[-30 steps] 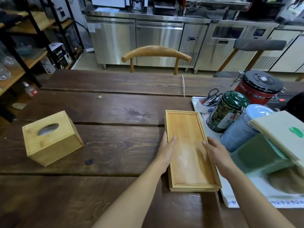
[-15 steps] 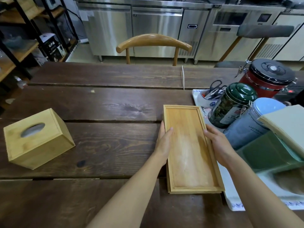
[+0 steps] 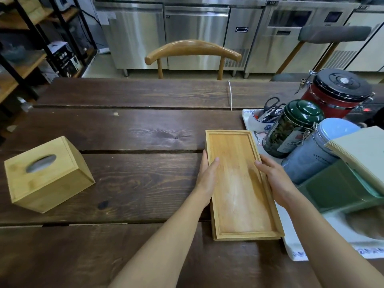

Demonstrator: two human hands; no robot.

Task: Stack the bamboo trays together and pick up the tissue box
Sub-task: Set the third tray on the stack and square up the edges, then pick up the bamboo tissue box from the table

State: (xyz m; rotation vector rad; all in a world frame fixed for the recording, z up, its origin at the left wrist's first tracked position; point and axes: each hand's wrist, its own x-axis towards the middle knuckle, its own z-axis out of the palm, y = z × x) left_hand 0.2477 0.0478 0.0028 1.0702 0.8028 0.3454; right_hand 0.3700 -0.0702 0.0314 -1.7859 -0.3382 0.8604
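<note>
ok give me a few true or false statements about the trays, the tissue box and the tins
1. The left hand and right hand rest against the long sides of the bamboo trays. True.
2. The tissue box stands to the right of the trays. False: it stands to their left, apart from them.
3. Neither hand touches the tissue box. True.
4. The green tin has its lid off. False: its lid is on.

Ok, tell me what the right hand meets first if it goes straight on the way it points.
Probably the raised far rim of the top bamboo tray: the right hand points diagonally away and left across it. Depth is unclear.
</note>
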